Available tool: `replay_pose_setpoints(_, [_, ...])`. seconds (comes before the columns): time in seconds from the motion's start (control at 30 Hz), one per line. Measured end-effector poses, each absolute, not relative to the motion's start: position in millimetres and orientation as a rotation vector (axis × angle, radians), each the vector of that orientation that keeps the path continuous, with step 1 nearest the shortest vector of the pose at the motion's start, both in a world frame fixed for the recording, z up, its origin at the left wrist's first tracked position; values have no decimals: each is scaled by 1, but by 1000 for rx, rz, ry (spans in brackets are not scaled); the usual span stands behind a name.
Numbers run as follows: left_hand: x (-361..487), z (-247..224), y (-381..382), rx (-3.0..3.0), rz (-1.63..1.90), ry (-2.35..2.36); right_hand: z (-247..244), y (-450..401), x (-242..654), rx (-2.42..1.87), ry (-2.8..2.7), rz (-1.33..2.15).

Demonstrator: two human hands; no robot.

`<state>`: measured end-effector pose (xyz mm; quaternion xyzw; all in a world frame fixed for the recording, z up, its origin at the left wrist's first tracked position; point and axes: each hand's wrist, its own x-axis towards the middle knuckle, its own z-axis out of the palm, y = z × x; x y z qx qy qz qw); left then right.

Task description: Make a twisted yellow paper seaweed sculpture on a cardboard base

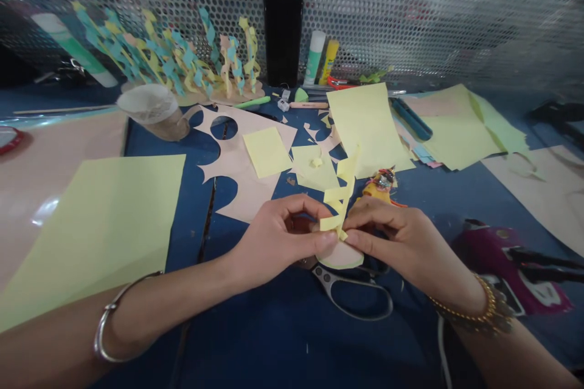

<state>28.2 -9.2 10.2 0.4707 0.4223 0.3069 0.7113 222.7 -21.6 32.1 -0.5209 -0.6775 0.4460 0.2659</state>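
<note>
Yellow paper strip points upward, tilted right.

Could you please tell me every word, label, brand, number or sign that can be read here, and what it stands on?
No text can be read for certain.
Upright green-and-white glue stick: any print is too small and blurred.
Yellow glue stick: any print is too blurred.
Leaning green-and-white glue stick: no legible words.
Phone: dark screen, nothing readable.
</note>
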Motion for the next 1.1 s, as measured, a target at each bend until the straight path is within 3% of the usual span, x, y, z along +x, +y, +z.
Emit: replay_pose_setpoints(1.1, [27,11,-10,1277,752,955,30,-26,218,-1416,-1868,1078])
